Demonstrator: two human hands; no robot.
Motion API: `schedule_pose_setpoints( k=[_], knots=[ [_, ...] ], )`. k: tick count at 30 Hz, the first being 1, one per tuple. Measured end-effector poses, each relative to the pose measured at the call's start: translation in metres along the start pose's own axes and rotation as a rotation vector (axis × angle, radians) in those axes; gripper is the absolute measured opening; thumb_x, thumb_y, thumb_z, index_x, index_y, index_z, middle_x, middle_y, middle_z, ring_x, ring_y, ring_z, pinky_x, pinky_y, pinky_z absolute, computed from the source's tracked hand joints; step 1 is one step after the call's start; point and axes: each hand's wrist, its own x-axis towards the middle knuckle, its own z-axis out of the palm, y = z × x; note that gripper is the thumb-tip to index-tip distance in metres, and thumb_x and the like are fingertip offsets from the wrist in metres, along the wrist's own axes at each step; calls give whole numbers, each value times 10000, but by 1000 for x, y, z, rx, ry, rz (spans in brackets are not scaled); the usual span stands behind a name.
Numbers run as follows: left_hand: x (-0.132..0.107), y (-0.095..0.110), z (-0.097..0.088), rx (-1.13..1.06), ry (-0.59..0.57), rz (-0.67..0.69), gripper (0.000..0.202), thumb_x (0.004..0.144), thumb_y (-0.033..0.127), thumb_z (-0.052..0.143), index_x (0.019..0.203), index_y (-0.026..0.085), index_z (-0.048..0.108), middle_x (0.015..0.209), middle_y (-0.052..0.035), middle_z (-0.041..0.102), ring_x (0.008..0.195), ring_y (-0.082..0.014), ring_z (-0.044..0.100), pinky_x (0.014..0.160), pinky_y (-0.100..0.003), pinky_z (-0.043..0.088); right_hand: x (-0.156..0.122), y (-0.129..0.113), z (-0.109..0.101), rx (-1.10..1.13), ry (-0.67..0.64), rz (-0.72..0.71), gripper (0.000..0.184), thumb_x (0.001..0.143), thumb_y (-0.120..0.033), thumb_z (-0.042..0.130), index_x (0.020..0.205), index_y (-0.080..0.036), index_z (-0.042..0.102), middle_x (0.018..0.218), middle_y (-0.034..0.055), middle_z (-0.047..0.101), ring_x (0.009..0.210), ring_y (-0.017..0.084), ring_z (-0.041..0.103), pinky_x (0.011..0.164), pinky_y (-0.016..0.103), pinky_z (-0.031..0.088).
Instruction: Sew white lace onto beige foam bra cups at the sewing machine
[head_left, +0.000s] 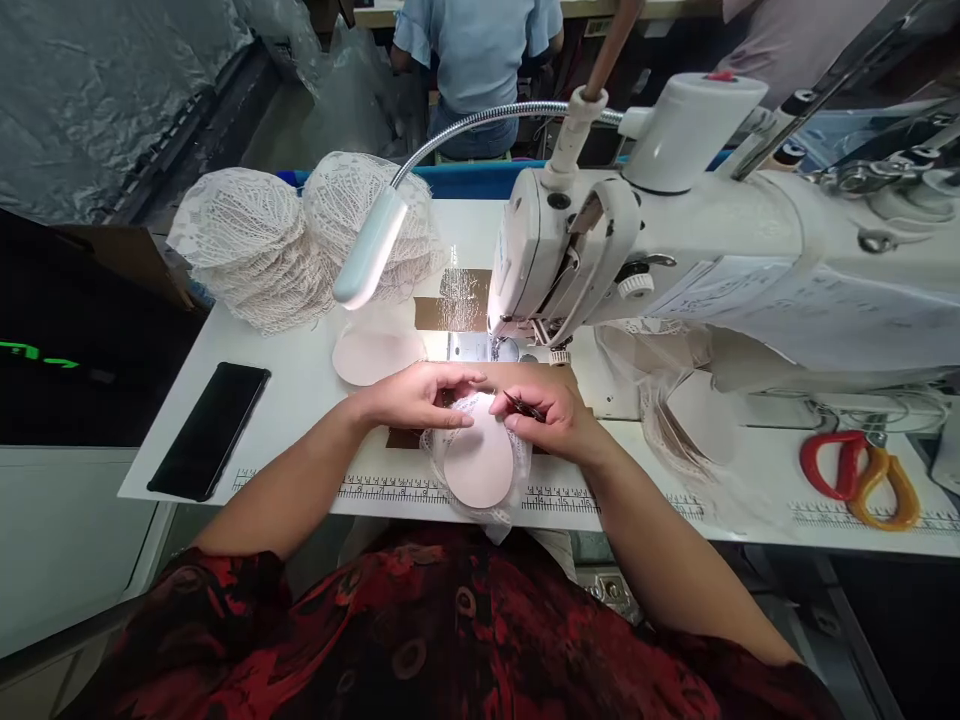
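A pale pink cup-shaped pad edged with white lace lies at the front edge of the white sewing table. My left hand rests on its upper left, fingers pinched on the lace. My right hand is closed on small dark thread snips that point left at the lace, and it also touches the pad's upper right. Both hands sit just in front of the needle area of the white sewing machine.
Stacks of white lace cups stand at the back left, one bare pink pad beside them. A black phone lies at the left. More pads in clear plastic and red and orange scissors lie at the right. A gooseneck lamp lights the work. Another person's back is behind.
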Motion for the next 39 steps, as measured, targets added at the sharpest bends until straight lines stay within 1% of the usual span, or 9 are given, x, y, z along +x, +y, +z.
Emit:
schedule_pose_setpoints(
  k=[3, 5, 11, 16, 28, 32, 35, 37, 39],
  knots=[
    [0, -1, 0, -79, -84, -33, 415, 809, 346, 659, 1159, 129, 606, 970, -70, 651, 819, -153, 588, 698, -246, 468, 3, 0, 3, 2, 56, 45, 247, 802, -326, 588, 980, -172, 664, 817, 33, 657, 712, 148, 582, 653, 268, 451],
    [2, 0, 2, -147, -72, -40, 337, 819, 330, 646, 1081, 118, 623, 910, -54, 635, 771, -131, 568, 677, -231, 454, 5, -1, 5, -61, 95, 109, 290, 806, -381, 605, 1008, -181, 658, 860, 42, 660, 744, 159, 582, 670, 279, 449],
    [6, -7, 9, -317, 36, -45, 354, 773, 286, 698, 1057, 117, 573, 766, 13, 519, 678, -90, 478, 619, -205, 406, 9, -6, 8, -194, 163, 225, 263, 833, -399, 549, 728, -174, 635, 644, 9, 590, 632, 145, 511, 586, 271, 370],
    [2, -9, 1, -418, 3, -90, 406, 762, 245, 707, 1104, 122, 526, 767, 16, 508, 675, -82, 469, 605, -193, 396, 6, -2, 6, -205, 203, 262, 246, 826, -371, 538, 705, -175, 624, 629, 0, 556, 614, 134, 470, 561, 262, 339],
    [-6, -5, -19, -327, 33, -182, 543, 784, 260, 681, 1263, 108, 474, 905, -83, 636, 761, -129, 588, 611, -218, 457, 2, -4, 5, -192, 250, 342, 287, 844, -346, 506, 604, -198, 453, 569, -44, 397, 567, 106, 368, 531, 258, 266],
    [-18, 3, -33, -233, 97, -207, 283, 814, 298, 653, 1022, 118, 586, 821, -51, 632, 700, -107, 579, 578, -189, 452, 2, -4, 4, -124, 301, 321, 252, 841, -336, 501, 634, -202, 456, 610, -40, 404, 602, 114, 387, 563, 263, 289],
    [-26, 10, -40, -127, -79, -383, 300, 826, 402, 628, 751, 111, 621, 645, -32, 612, 570, -91, 551, 513, -174, 429, 1, -3, 4, -39, 332, 372, 194, 831, -349, 501, 705, -202, 508, 632, -36, 423, 599, 121, 395, 557, 269, 291],
    [-26, 11, -38, -86, -217, -513, 359, 811, 458, 629, 722, 111, 636, 618, -38, 618, 533, -96, 557, 483, -175, 425, 0, -2, 3, 5, 329, 394, 188, 826, -360, 506, 727, -200, 519, 634, -37, 422, 587, 119, 390, 550, 268, 293],
    [-21, 9, -30, -95, -253, -559, 341, 796, 457, 641, 766, 118, 647, 616, -28, 616, 501, -91, 547, 446, -170, 403, -1, -1, 3, 42, 314, 388, 180, 828, -357, 509, 739, -202, 521, 641, -40, 429, 587, 115, 395, 553, 262, 306]
  ],
)
